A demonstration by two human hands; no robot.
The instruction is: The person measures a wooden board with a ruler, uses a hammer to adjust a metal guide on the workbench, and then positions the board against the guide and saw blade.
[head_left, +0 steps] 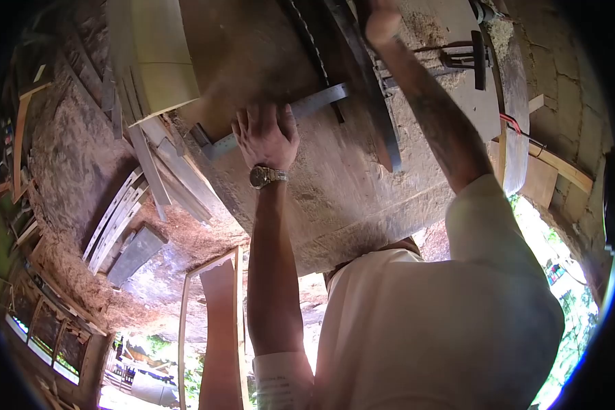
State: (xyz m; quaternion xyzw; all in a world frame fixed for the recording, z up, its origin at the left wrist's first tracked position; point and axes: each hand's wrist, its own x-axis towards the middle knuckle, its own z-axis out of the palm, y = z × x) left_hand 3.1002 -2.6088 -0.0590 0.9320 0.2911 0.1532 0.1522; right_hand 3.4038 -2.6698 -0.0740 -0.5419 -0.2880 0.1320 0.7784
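Note:
My left hand (268,140), with a metal-band watch (268,176) on the wrist, lies over a long pale grey strip (318,101). Its fingers point forward, slightly apart, onto a dark brown surface (242,58). To the right of this hand runs a narrow dark slot (314,41) with a jagged edge. Further right is a long dark bar (370,89), which looks curved through the lens. My right hand (384,26) is beyond this bar at the top edge of the view; it is blurred and its fingers are mostly cut off.
Dust lies over the wooden worktable (342,205). A dark metal fitting (480,60) sits at its right. Pale boards (160,51) lie at the upper left, with stacked planks (119,219) and a grey block (137,254) below. A wooden frame (239,307) stands near my left arm.

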